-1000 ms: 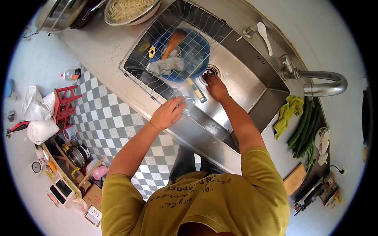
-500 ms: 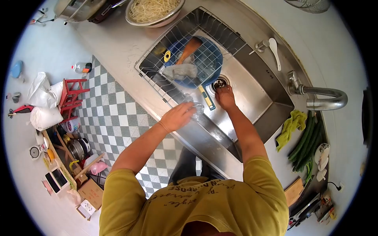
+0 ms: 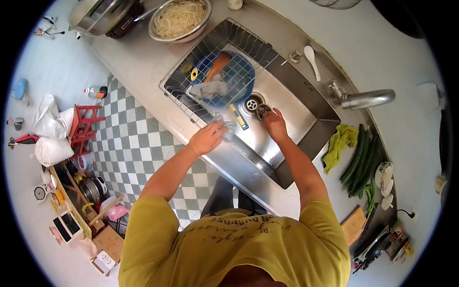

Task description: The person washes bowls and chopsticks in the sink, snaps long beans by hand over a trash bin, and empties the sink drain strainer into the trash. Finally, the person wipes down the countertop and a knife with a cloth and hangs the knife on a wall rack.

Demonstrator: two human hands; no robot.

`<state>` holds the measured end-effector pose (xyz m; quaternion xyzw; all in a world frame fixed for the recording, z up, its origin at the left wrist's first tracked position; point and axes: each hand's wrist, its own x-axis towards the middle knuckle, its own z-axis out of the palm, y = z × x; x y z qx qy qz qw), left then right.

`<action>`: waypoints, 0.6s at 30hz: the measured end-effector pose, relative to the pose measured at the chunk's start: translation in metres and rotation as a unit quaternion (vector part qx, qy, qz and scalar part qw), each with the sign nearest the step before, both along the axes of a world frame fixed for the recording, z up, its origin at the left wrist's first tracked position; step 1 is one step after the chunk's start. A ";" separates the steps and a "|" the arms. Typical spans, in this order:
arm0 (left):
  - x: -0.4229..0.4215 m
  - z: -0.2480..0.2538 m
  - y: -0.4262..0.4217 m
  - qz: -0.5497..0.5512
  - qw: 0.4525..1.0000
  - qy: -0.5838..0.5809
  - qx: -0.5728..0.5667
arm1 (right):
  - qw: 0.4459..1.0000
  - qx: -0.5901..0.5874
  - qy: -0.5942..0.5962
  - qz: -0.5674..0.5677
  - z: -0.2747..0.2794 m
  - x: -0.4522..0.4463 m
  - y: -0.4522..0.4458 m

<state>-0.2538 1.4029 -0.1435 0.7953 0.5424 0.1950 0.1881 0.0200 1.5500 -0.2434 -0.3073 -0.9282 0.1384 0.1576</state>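
My right hand (image 3: pixel 274 125) is closed on the sink strainer (image 3: pixel 262 112), a small round metal basket, lifted out beside the drain hole (image 3: pixel 252 104). The drain lies uncovered in the steel sink (image 3: pixel 296 107). At the sink's front edge, my left hand (image 3: pixel 208 137) holds a crumpled clear plastic bag (image 3: pixel 228 130) in its fingers. Between the hands lies a yellow and dark-blue strip-shaped object (image 3: pixel 239 117). A blue basin (image 3: pixel 247 85) sits in the sink's left part under a wire rack (image 3: pixel 262 61). On the rack rest a wooden spatula (image 3: pixel 220 63) and a grey cloth (image 3: pixel 209 90).
A curved faucet (image 3: pixel 368 99) reaches over from the back edge, near a white spoon (image 3: pixel 312 62). Right of the sink are a green cloth (image 3: pixel 338 147) and several cucumbers (image 3: pixel 361 162). A bowl of bean sprouts (image 3: pixel 179 21) stands at the left on the counter.
My right hand has drawn the strainer out of the drain and toward the right, exposing the hole. My left hand stays at the sink edge with the bag. The view has shifted slightly.
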 end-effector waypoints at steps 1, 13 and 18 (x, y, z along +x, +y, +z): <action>0.001 0.000 0.000 0.000 1.000 0.001 -0.002 | 0.999 0.022 0.040 0.008 0.008 0.009 -0.004; 0.017 0.010 -0.007 0.062 0.994 -0.078 0.036 | 0.995 -0.095 0.041 -0.011 0.120 0.092 -0.096; 0.011 0.031 0.012 0.207 0.965 -0.115 0.115 | 0.992 -0.113 0.049 -0.027 0.119 0.112 -0.138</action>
